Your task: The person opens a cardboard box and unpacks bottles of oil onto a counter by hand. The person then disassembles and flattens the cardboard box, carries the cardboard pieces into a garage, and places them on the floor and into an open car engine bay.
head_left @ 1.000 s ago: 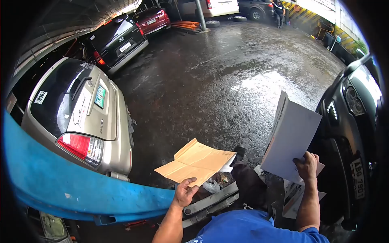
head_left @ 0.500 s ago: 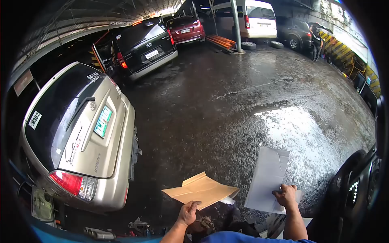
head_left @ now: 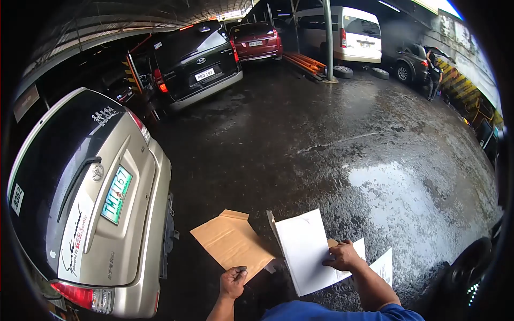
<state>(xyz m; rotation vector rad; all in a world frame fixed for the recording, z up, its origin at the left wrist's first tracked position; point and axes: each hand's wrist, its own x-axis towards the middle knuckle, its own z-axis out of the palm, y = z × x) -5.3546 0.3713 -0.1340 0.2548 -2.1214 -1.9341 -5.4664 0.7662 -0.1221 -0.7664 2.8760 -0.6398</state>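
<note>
One brown envelope [head_left: 229, 242] and white papers [head_left: 305, 249] point forward-left, long axes slanting.

On the near left, the beige vehicle [head_left: 110, 257] bears a Toyota emblem [head_left: 97, 172], a window sticker [head_left: 17, 199] numbered 8362, a green-lettered plate [head_left: 116, 194] beginning TM and ending 67, and a decal [head_left: 75, 241] including "powered by TRD". Farther off, the black van [head_left: 187, 67] shows a Hyundai emblem [head_left: 201, 61] and a plate [head_left: 204, 75] ending 193.

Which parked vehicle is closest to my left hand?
The gold Toyota at far left. The black van, red car, white van and SUV stand farther back; a dark car lower right is past your right hand.
</note>
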